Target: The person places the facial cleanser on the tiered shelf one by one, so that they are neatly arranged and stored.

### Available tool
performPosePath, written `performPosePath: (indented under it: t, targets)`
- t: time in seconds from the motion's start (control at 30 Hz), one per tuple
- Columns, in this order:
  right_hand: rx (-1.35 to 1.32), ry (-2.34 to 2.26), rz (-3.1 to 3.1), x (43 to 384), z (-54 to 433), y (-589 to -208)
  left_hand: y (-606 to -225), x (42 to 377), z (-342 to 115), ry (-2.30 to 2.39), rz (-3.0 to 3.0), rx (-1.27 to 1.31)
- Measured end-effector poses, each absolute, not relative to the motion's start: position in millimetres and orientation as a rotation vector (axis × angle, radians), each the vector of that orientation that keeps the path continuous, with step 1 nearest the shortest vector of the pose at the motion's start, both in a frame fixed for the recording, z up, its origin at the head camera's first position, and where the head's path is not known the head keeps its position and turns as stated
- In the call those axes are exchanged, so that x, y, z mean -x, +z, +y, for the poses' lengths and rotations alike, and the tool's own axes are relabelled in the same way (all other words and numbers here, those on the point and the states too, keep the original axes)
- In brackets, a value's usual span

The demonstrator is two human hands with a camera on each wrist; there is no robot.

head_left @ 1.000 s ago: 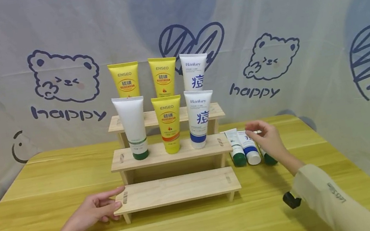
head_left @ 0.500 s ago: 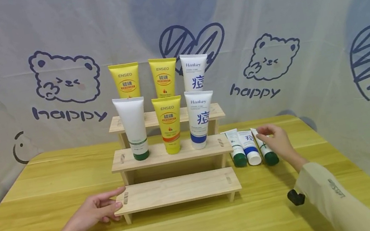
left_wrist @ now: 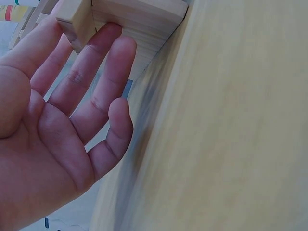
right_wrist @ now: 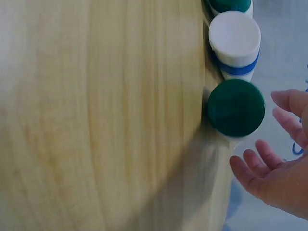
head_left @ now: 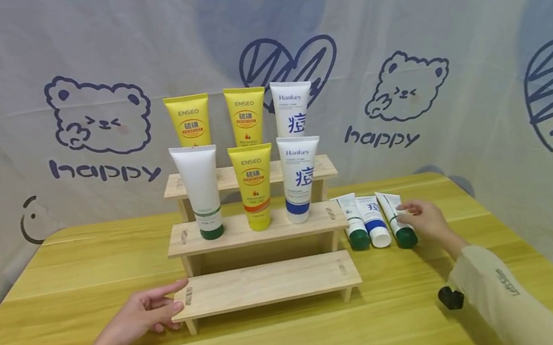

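My left hand (head_left: 139, 319) grips the left end of the lowest step of a wooden three-step display stand (head_left: 268, 284). In the left wrist view, its fingers reach under and around the wooden end (left_wrist: 77, 19). My right hand (head_left: 428, 223) hovers over the right side of a white tube with a green cap (head_left: 394, 215), lying on the table. In the right wrist view the fingers are spread loosely beside the green cap (right_wrist: 237, 108). Left of it lie a white tube with a blue band (head_left: 373, 217) and another green-capped tube (head_left: 353, 223).
The middle step holds a white tube (head_left: 200, 185), a yellow tube (head_left: 254, 185) and a white-and-blue tube (head_left: 300, 174). Behind them, on the top step, stand two yellow tubes (head_left: 247, 113) and a white one (head_left: 291, 106). A patterned cloth (head_left: 391, 6) hangs behind the table (head_left: 77, 261).
My right hand has moved right and toward me, from above the middle lying tube to the rightmost one, uncovering the tubes. My left hand stays on the stand.
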State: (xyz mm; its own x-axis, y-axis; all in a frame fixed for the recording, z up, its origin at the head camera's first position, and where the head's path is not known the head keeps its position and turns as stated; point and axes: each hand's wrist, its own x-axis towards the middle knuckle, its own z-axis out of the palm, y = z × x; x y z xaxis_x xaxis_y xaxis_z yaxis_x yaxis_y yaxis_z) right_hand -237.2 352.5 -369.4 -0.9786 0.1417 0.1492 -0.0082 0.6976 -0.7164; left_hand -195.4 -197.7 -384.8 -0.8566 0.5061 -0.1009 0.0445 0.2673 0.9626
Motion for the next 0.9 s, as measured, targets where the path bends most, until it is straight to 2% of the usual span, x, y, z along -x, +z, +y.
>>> performPosePath:
  t: [0.33,0.63,0.9]
  targets:
    - [0.315,1.500,-2.776,242.2,365.8,-377.9,-383.6,194.9,-196.8,1.622,2.150,-0.492]
    - [0.300,1.588,-2.771,244.6,363.0,-378.2,-383.3,195.0,-197.0,1.613,2.156,-0.496]
    - [0.403,1.685,-2.703,242.5,354.0,-374.1,-383.7,194.9,-197.8,1.612,2.155,-0.508]
